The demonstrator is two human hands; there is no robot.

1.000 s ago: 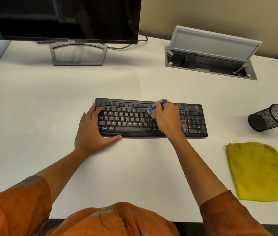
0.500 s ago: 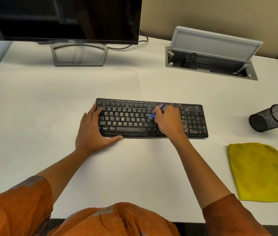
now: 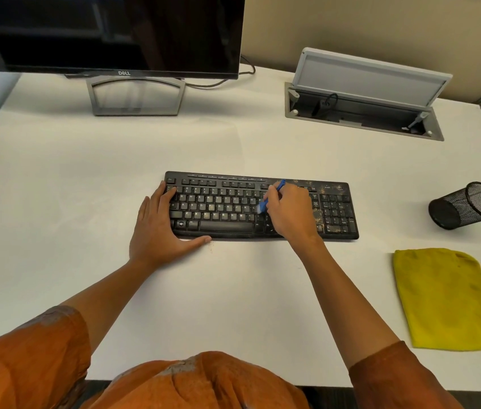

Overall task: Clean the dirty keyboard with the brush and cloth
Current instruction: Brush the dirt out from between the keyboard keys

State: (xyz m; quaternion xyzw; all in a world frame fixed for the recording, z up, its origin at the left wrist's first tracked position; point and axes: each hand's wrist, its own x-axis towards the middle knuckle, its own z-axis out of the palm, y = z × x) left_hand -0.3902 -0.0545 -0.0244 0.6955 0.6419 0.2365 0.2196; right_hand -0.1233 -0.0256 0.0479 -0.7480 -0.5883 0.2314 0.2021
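Right hand [image 3: 291, 215]: fingers are curling round the blue brush [image 3: 269, 197], pinching it, bristle end resting on the keys at the right of the letter block, handle tip pointing toward the far edge of the keyboard [image 3: 224, 214]. Left hand [image 3: 159, 231]: fingers are lying straight over the keyboard's left end, thumb running along its near edge, pressing it steady and gripping nothing. Step in hand, as judged: brushing. Brown grime is showing thickest around the number pad and the far right corner, so short strokes are probably serving best, driving crumbs toward the near edge, where specks are lying on the desk [image 3: 233, 305] just beside the thumb; light pressure is advisable. The yellow cloth [image 3: 445, 299] is lying flat near the desk's right edge, well apart from the keyboard. A mesh cup [image 3: 466, 205] is lying on its side farther back. Monitor [image 3: 109, 33] is standing at the far left; an open cable box [image 3: 363, 113] is sitting far right, before a beige partition.
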